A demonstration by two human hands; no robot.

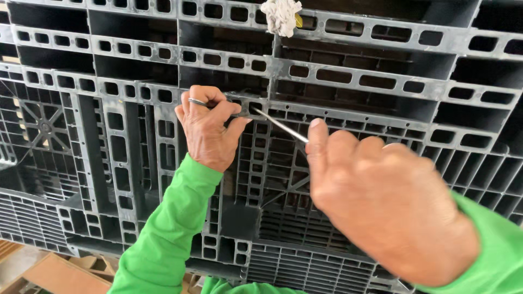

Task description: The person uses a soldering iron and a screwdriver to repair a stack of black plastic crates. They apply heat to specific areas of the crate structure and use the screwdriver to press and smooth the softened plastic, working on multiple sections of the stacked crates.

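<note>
A dark grey moulded-plastic pallet (354,76) fills nearly the whole view, its face a lattice of long slats pierced with rounded rectangular slots, with deeper ribbed cells and a diagonal cross-brace pattern at the far left. The plastic looks matte, scuffed and dusty. Low at the near left edge, pieces of brown cardboard (52,275) show below the pallet.

A crumpled off-white rag (281,15) is wedged between the slats at the top centre, with a bit of yellow just beside it.

The left hand (210,130) — a metal ring (196,102) on one finger, bright green long sleeve (169,234) behind it — rests against a slat left of centre, thumb and fingers pinched together on the edge of the plastic near a slot.

The right hand (381,201), large and slightly blurred at the near right, is closed around the near end of a thin, straight silver metal rod (280,126). Whatever handle it has is hidden inside the fist. The rod slants up and left from the thumb; its far tip meets the pallet at a slot just beside the left hand's fingertips.
</note>
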